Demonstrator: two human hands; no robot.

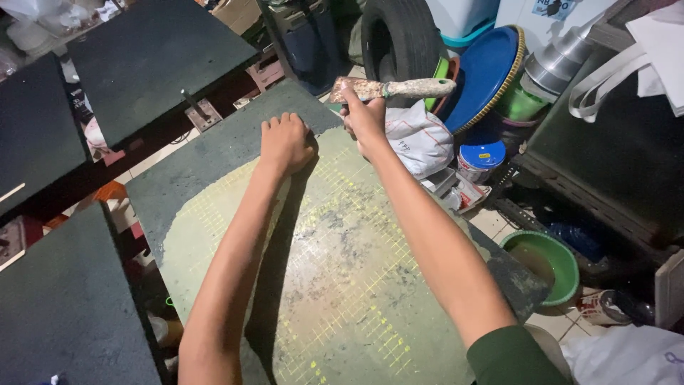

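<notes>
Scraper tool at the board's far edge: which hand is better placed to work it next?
Right. The right hand already grips the scraper, while the left hand rests as a fist on the board.

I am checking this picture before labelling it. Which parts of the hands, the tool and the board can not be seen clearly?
Head view only:
- Left hand: a fist on the board; whatever lies under it is hidden.
- Right hand: its fingers cover the middle of the paint-crusted scraper, so the grip is unclear.
- Board's near edge: cut off by the bottom of the frame.
- Green basin: contents murky, unreadable.
</notes>
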